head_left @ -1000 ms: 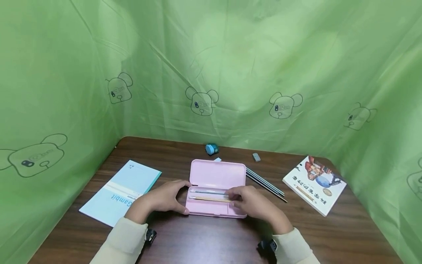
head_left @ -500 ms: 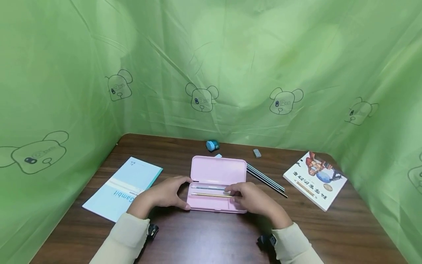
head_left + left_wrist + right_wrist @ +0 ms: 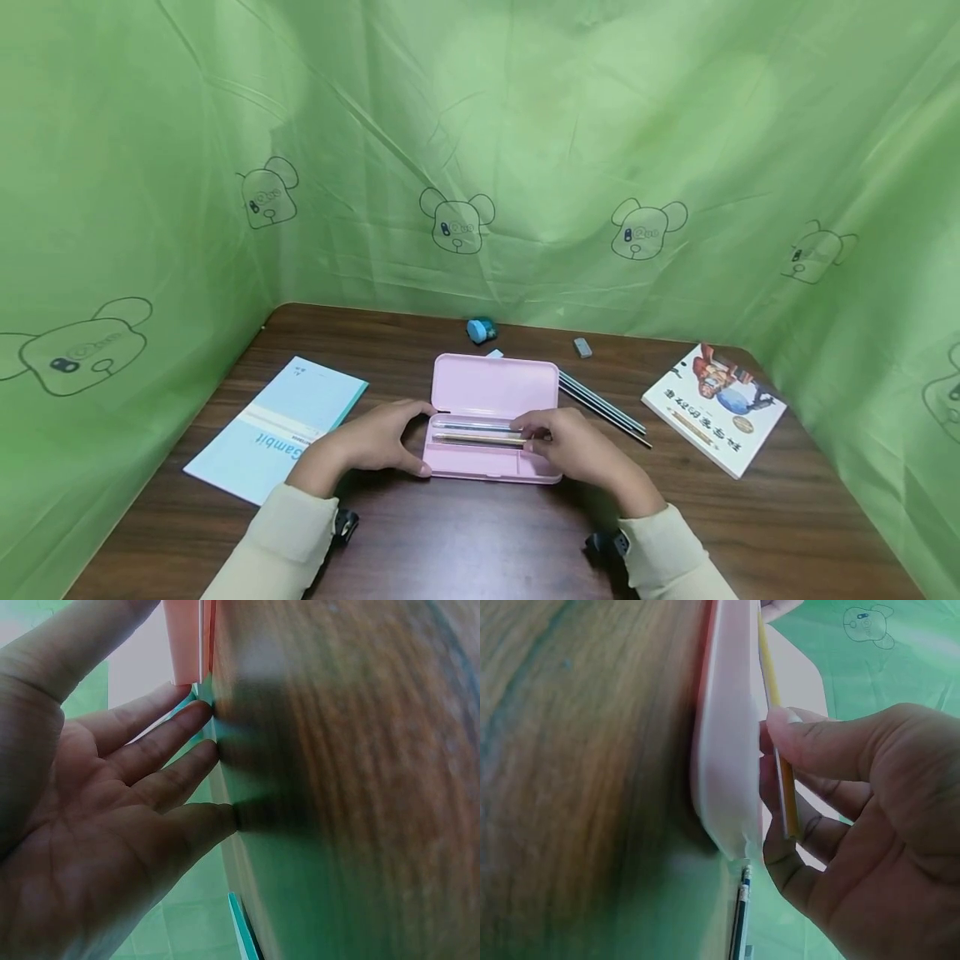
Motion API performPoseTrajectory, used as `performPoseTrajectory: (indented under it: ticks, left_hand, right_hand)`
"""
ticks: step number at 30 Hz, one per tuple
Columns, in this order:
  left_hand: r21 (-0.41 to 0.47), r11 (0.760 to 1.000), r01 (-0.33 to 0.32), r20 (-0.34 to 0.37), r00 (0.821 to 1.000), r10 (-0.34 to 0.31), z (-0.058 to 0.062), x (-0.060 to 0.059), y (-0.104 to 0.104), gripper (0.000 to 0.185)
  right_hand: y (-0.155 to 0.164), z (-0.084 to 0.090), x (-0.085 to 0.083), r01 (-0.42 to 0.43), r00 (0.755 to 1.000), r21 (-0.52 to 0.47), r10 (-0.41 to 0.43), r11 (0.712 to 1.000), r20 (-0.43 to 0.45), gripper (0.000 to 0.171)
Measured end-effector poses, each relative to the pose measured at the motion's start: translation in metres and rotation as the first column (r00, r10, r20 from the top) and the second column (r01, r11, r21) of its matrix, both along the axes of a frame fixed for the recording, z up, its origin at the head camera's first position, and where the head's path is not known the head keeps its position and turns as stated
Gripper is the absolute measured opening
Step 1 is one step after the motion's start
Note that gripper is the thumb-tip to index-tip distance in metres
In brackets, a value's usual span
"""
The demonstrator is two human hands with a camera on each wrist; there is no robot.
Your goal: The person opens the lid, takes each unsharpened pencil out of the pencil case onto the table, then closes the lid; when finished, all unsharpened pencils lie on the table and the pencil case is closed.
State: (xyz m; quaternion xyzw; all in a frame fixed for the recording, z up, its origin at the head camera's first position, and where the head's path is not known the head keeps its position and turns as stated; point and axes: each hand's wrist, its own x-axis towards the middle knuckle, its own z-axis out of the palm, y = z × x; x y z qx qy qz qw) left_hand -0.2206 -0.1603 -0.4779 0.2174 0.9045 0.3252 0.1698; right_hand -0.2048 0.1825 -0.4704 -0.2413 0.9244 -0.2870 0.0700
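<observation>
A pink pencil case (image 3: 495,387) stands with its lid raised in the middle of the table. My left hand (image 3: 378,437) rests at its left end, thumb at the front corner and index finger at the hinge side. In the left wrist view, that hand's fingers (image 3: 161,746) are spread and extended. My right hand (image 3: 573,446) reaches over the case's right part and pinches a yellow pencil (image 3: 772,682) between thumb and fingers. This pencil lies lengthwise over the tray, beside a pale bluish pencil (image 3: 480,427) along the back.
Several dark pencils (image 3: 607,406) lie right of the case. Behind it are a blue-teal sharpener (image 3: 482,330) and a grey eraser (image 3: 582,347). A light-blue notebook (image 3: 277,425) lies left, a picture-cover book (image 3: 716,408) right. A green curtain (image 3: 540,150) surrounds the table (image 3: 465,533).
The yellow pencil has shifted slightly toward the back of the tray in my right hand, nearer the bluish pencil. My left hand stays at the case; the head view has tilted a little.
</observation>
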Motion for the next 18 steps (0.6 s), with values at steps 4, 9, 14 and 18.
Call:
performPoseTrajectory:
  ticks: [4,9,14,18]
  left_hand:
    - [0.001,1.000,-0.003,0.003,1.000,0.003,0.000,0.000,0.000,0.084]
    - [0.002,1.000,-0.004,-0.002,1.000,0.004,0.000,-0.001,0.001,0.083]
    - [0.001,1.000,-0.005,0.002,1.000,0.005,-0.001,-0.001,0.002,0.084]
    - [-0.005,1.000,-0.004,-0.002,1.000,0.004,-0.002,0.000,0.001,0.085]
  right_hand:
    - [0.008,0.008,-0.001,0.019,1.000,-0.082,-0.020,0.996,-0.016,0.027]
    - [0.031,0.022,-0.004,0.161,0.983,-0.218,-0.175,0.963,-0.047,0.027]
    - [0.061,0.032,-0.010,0.308,0.932,-0.271,-0.346,0.912,-0.107,0.025]
    - [0.085,0.033,-0.015,0.402,0.882,-0.254,-0.447,0.879,-0.151,0.023]
